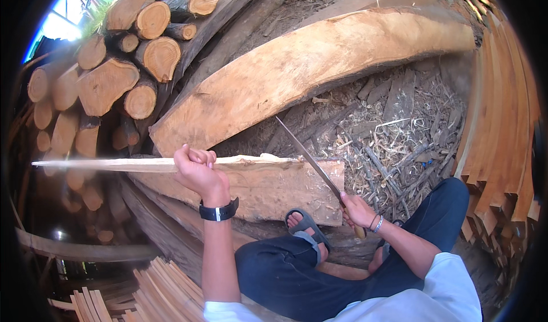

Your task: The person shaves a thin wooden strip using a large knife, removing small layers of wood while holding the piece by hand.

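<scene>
My left hand (197, 165), with a black watch at its wrist, is closed around a long pale wooden stick (134, 164). The stick lies nearly level and reaches far out to the left. Its right end runs along the upper edge of a thick sawn plank (279, 188); I cannot tell whether it touches there. In my right hand (358, 211) is the handle of a long-bladed knife (311, 161). The blade slants up and left, its tip beyond the stick's right end and apart from it.
A big curved slab (308, 65) lies across the far side. Cut logs (154, 57) are stacked at the far left. Shavings and bark (394, 134) litter the ground. Sawn boards (496, 128) stand at the right, and thin strips (165, 290) lie at the near left. My sandalled foot (305, 225) is beside the plank.
</scene>
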`<act>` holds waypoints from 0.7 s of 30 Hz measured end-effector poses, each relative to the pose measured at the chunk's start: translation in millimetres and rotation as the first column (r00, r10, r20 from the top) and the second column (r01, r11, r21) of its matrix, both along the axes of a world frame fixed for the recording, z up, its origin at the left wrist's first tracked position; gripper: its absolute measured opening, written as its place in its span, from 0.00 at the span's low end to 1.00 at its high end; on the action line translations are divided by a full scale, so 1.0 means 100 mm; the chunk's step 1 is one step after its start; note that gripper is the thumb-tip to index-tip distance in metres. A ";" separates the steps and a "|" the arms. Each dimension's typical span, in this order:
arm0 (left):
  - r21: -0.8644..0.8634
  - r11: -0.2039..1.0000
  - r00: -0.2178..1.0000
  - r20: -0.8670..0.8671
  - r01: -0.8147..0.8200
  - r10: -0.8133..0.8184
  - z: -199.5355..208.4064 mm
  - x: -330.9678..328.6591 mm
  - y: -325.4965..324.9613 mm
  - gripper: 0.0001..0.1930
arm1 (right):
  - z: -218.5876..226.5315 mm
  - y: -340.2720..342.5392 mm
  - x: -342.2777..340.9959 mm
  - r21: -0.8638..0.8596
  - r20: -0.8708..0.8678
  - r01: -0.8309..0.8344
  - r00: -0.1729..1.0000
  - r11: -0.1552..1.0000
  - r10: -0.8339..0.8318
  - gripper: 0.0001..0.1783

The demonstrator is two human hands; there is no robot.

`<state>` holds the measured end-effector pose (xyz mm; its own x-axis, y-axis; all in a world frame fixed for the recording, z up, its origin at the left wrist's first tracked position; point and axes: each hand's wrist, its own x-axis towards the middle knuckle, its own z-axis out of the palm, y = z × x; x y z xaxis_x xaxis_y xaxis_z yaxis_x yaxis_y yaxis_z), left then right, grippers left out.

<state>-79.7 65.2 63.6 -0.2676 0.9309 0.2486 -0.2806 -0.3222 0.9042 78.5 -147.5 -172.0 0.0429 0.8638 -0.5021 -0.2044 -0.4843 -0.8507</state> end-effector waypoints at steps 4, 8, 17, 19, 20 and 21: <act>0.002 1.000 1.000 -0.006 0.019 -0.019 -0.02 0.07 -0.03 0.17 | -0.18 -0.03 -0.04 0.098 0.295 -0.003 0.955 0.995 -0.026 0.35; 0.006 1.000 1.000 -0.007 0.018 -0.018 -0.03 0.08 -0.08 0.17 | -0.44 -0.09 -0.11 -0.146 0.483 -0.122 0.857 0.982 0.179 0.38; 0.020 1.000 1.000 0.004 0.001 -0.001 0.02 0.08 -0.09 0.17 | -0.47 -0.07 0.02 -0.211 -0.105 -0.041 0.994 0.977 0.019 0.34; 0.048 0.999 0.999 0.032 0.024 -0.025 0.04 0.03 -0.07 0.17 | -0.35 -0.06 0.01 -0.239 -0.321 0.013 0.943 0.971 -0.092 0.32; 0.030 0.999 0.999 0.034 0.017 -0.018 0.05 0.04 -0.07 0.17 | -0.29 -0.04 0.04 -0.219 -0.328 0.034 0.939 0.975 -0.106 0.32; 0.011 1.000 0.999 0.035 0.009 -0.010 0.05 0.06 -0.07 0.17 | -0.24 0.00 0.07 -0.199 -0.336 0.054 0.934 0.979 -0.120 0.32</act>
<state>-74.0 58.7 68.7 -0.2675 0.9307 0.2493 -0.3149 -0.3290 0.8903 85.9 -147.6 -196.0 -0.0905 0.7560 -0.6482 -0.5169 -0.5920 -0.6183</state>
